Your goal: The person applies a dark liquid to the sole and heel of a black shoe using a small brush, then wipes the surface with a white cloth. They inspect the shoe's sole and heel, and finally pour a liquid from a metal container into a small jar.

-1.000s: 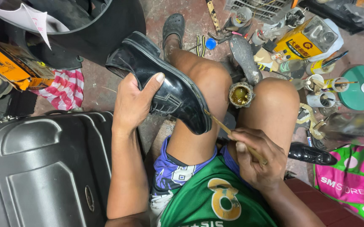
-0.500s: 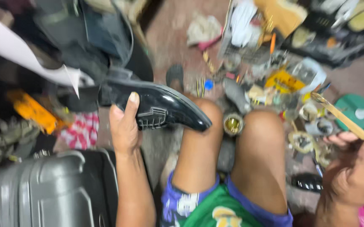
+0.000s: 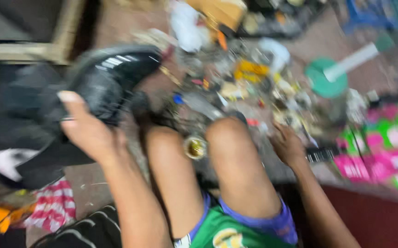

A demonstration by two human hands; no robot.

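Observation:
The picture is motion-blurred. My left hand (image 3: 86,131) is raised at the left, shut on a shiny black leather shoe (image 3: 111,78) with its sole toward me. My right hand (image 3: 287,147) reaches down to the floor just right of my right knee. Its fingers are among small cluttered items, next to a dark brush-like object (image 3: 323,154). Blur hides whether that hand grips anything. A small open tin (image 3: 195,147) with yellowish contents sits between my knees.
Tools, tins and scraps litter the floor ahead. A green round base with a white handle (image 3: 326,78) stands at the right. A pink and green bag (image 3: 383,156) lies at the far right. A red-striped cloth (image 3: 52,206) and a black suitcase (image 3: 88,229) are at the lower left.
The left hand lifted the shoe off my knee, up and to the left. The right hand, which held a wooden stick, swung right and came down to the floor beside my knee.

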